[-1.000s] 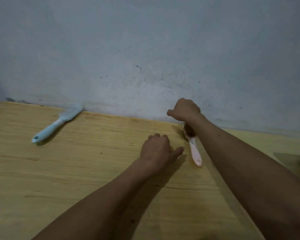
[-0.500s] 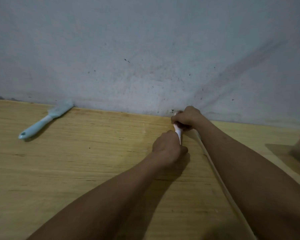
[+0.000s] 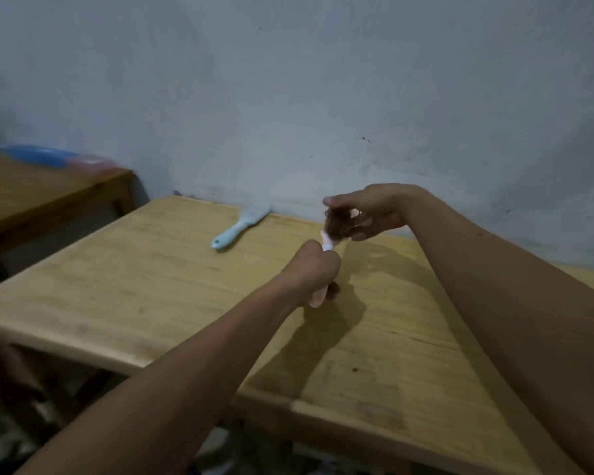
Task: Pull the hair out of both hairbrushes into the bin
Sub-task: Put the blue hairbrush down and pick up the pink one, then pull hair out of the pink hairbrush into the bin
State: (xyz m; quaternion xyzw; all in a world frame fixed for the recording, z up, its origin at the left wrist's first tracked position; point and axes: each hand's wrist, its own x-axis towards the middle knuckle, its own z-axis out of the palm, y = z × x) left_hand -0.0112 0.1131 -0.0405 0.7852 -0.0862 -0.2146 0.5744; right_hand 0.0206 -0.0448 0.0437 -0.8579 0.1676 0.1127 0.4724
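Right now the clump of brown hair (image 3: 338, 225) sits on the head of the pink hairbrush (image 3: 326, 246), its handle fisted in the left hand (image 3: 318, 269); the right hand (image 3: 367, 210) pinches the clump from beyond. Blue hairbrush (image 3: 239, 228) lies apart leftward on the wooden table (image 3: 151, 269); no bin shows.

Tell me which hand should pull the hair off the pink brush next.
Right. The right hand already pinches the hair clump at the head of the pink brush, while the left hand is wrapped around its handle, steadying it.
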